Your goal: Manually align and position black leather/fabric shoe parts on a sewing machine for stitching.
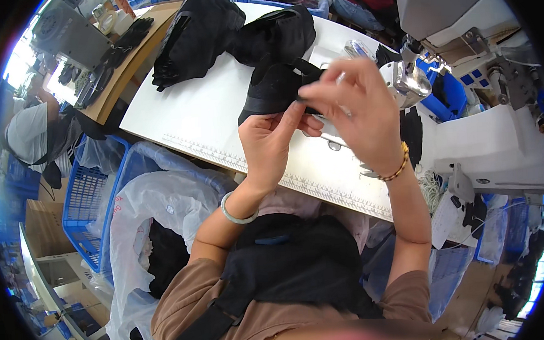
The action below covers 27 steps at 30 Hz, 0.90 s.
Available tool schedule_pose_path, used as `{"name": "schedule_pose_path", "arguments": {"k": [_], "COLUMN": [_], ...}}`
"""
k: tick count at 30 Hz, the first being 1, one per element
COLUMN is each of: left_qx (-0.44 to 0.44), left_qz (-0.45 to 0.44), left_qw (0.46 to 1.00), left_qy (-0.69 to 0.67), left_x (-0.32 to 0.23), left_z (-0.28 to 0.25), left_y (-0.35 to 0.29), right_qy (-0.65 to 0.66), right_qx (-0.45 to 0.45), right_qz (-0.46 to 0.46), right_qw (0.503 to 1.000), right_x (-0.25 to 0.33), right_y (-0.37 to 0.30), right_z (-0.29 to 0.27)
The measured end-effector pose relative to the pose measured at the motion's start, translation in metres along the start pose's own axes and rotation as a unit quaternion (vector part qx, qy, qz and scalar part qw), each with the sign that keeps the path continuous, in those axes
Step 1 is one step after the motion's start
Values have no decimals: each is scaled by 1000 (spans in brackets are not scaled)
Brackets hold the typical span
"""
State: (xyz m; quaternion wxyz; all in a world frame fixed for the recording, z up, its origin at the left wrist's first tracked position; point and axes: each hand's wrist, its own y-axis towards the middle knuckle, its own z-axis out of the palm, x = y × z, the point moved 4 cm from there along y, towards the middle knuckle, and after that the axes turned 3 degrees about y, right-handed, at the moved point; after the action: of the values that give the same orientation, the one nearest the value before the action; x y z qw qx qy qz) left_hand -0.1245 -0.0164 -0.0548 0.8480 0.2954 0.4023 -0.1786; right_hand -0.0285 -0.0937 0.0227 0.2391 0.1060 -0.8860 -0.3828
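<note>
My left hand point(265, 142) is closed with thumb and fingers pinched at the lower edge of a black sewn fabric piece point(271, 90), curved like a shoe upper. The piece rests on the white sewing table point(201, 118). Close to the left thumb tip, my right hand point(364, 113) is raised over the table, its fingers bent and smeared by motion. Whether it grips anything, I cannot make out. Beyond the piece lie two black fabric bundles, a larger one point(200, 35) and a smaller one point(280, 34).
A sewing machine point(486, 140) stands at the right, its metal head point(406, 80) beside my right hand. A ruler strip point(310, 186) runs along the table's near edge. Left of me are a blue basket point(92, 198) and a plastic-lined container point(138, 201). Another person point(30, 133) sits far left.
</note>
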Motion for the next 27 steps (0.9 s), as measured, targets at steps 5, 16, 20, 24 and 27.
{"name": "schedule_pose_path", "arguments": {"k": [5,16,20,24,27], "left_qx": [-50,-33,0,68,109], "left_qz": [42,43,44,-6,-65], "left_qw": [998,998,999,997,990], "left_qy": [17,26,-3,39,58], "left_x": [7,15,11,11,8], "left_z": [-7,-12,-10,-12,-23], "left_y": [-6,-8,-9,-18,-27], "right_qy": [-204,-201,-101,198,230], "right_qx": [-3,11,-88,3,25], "right_qz": [-240,-251,-155,302,335], "right_qw": [949,947,979,933,913], "right_x": [19,17,19,-6,-5], "right_y": [-28,-34,-24,-34,-41], "right_z": [5,7,6,12,12]}}
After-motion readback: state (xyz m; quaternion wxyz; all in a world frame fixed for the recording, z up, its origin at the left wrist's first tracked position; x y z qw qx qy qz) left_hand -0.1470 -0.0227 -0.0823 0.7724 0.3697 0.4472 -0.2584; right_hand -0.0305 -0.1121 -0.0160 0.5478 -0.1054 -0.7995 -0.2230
